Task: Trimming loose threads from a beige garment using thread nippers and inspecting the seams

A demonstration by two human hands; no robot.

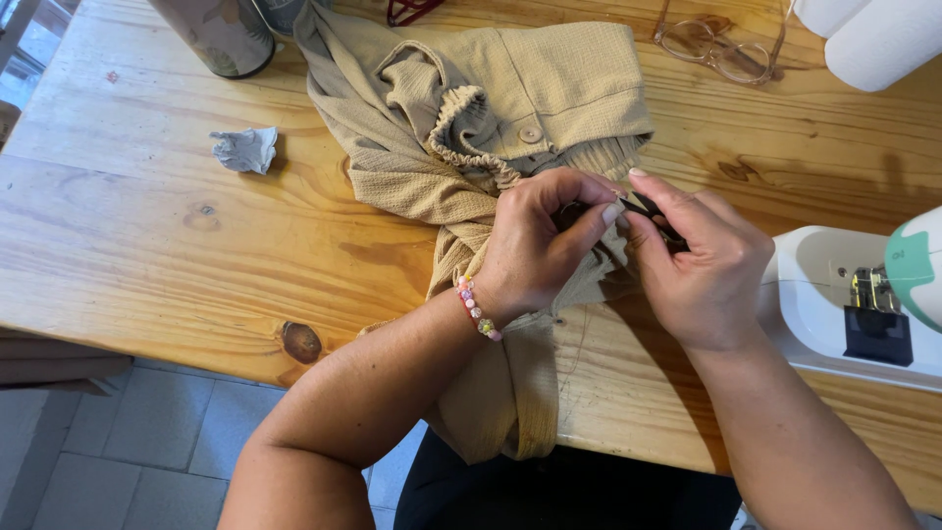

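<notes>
A beige crinkled garment [471, 118] with a button and an elastic waistband lies bunched on the wooden table [147, 245] and hangs over its near edge. My left hand [538, 240], with a bead bracelet at the wrist, pinches a fold of the fabric. My right hand [702, 260] meets it from the right and grips a small dark tool [643, 204], possibly snips, whose tip touches the cloth between my fingers. Most of the tool is hidden by my fingers.
A white and mint sewing machine [859, 294] stands at the right edge. Eyeglasses [716, 49] and a white roll [878, 39] lie at the back right. A crumpled paper scrap [245, 149] and a patterned tumbler [221, 34] sit at the back left. Tiled floor shows below.
</notes>
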